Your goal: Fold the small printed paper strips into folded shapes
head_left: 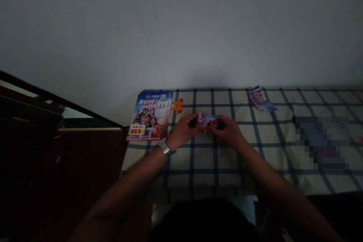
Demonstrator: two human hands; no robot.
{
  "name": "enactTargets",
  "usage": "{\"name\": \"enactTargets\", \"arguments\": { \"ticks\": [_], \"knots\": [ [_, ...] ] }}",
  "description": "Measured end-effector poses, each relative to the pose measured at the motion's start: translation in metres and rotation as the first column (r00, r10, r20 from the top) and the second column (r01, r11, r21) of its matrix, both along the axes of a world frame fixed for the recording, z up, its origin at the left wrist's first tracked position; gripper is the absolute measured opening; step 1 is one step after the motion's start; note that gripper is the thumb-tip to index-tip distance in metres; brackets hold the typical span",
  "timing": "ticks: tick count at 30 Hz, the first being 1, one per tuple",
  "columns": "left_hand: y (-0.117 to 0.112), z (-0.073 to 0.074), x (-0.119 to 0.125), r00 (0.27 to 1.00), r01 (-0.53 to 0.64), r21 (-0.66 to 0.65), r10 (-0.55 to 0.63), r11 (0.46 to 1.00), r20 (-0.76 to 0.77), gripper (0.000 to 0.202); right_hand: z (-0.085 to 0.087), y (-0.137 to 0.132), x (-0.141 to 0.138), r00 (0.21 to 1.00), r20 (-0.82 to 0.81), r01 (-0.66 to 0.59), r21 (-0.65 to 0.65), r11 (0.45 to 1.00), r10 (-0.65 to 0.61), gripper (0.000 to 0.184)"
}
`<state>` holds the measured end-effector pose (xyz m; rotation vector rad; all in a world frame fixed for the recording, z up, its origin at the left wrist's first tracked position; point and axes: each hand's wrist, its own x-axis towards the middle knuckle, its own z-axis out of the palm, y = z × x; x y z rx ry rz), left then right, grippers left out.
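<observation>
Folded flyer pinched between two hands over a checked cloth

A plain grey wall rises behind the tabletop [202, 159], which is covered by a pale cloth with dark checks. At the far left of the cloth lies a stack of flyers [150, 115], its near right corner close to the left wrist. A pixelated dark patch [320, 143] sits to the right; what it is, I cannot tell. Far right of the hands, well apart from them, lies a pleated flyer [262, 100], fanned out.

The left hand [185, 130] and right hand [228, 132] meet near the middle of the cloth, forearms slanting inward from the near edge, thumbs towards the wearer. Between them is a folded flyer [209, 119], directly between the two sets of fingers, so neither hand is nearer. Its long axis seems to run left to right, though the fingers cover both ends. Each hand's fingers pinch one end; whether its underside touches the cloth is unclear.

An orange bear-shaped piece [177, 106] lies just beyond the left hand, beside the stack. A metal watch [166, 148] circles the left wrist.
</observation>
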<state>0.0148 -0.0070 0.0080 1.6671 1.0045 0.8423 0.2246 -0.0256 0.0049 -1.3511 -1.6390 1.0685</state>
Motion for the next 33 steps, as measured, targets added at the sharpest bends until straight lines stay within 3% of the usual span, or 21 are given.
{"name": "enactTargets", "arguments": {
  "ticks": [8, 17, 33],
  "knots": [
    [-0.0004, 0.0001, -0.0004, 0.99, -0.03, 0.06, 0.038, 0.998, -0.135, 0.031, -0.0052, -0.0014, -0.0008, 0.998, 0.042, -0.037, 0.037, 0.999, 0.035, 0.021],
    [0.0016, -0.0013, -0.0032, 0.997, -0.053, 0.025, 0.054, 0.998, -0.062, 0.029, -0.0033, -0.0026, -0.0039, 0.996, -0.075, -0.052, -0.011, 0.999, 0.051, 0.021],
    [-0.0007, -0.0013, 0.0004, 0.992, -0.043, 0.052, 0.049, 0.998, -0.121, 0.029, -0.0058, -0.0035, -0.0026, 0.998, 0.067, -0.022, 0.057, 0.998, 0.018, 0.013]
  ]
}}
